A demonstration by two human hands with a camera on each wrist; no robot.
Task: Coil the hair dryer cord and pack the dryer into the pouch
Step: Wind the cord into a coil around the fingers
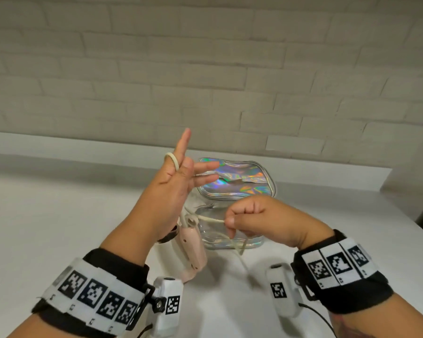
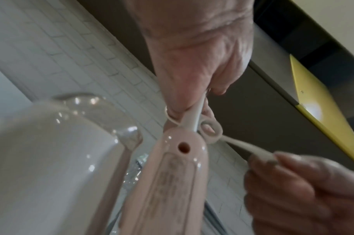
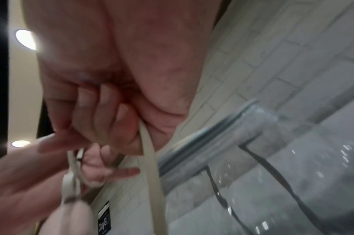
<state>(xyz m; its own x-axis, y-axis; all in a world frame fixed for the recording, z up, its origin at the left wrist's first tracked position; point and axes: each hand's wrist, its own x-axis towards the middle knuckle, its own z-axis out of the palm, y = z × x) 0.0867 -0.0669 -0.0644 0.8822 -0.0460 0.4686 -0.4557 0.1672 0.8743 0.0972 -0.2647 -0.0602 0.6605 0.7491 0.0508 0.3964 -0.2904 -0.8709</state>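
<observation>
Your left hand (image 1: pixel 174 191), centre frame, holds its fingers straight and spread, the cream hair dryer cord (image 1: pixel 210 218) looped over one. Your right hand (image 1: pixel 257 220) pinches that cord. The pink hair dryer (image 1: pixel 192 250) hangs lower centre, in front of the iridescent plastic pouch (image 1: pixel 239 181).

The pouch (image 1: pixel 237 181) stands on the table (image 1: pixel 59 215) behind the dryer (image 1: pixel 192 245).

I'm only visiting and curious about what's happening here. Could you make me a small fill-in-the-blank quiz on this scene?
1. The right hand pinches the ___.
2. The hair dryer is coloured ___.
3. The shiny pouch stands on the ___ table.
Missing words: cord; pink; white.
</observation>
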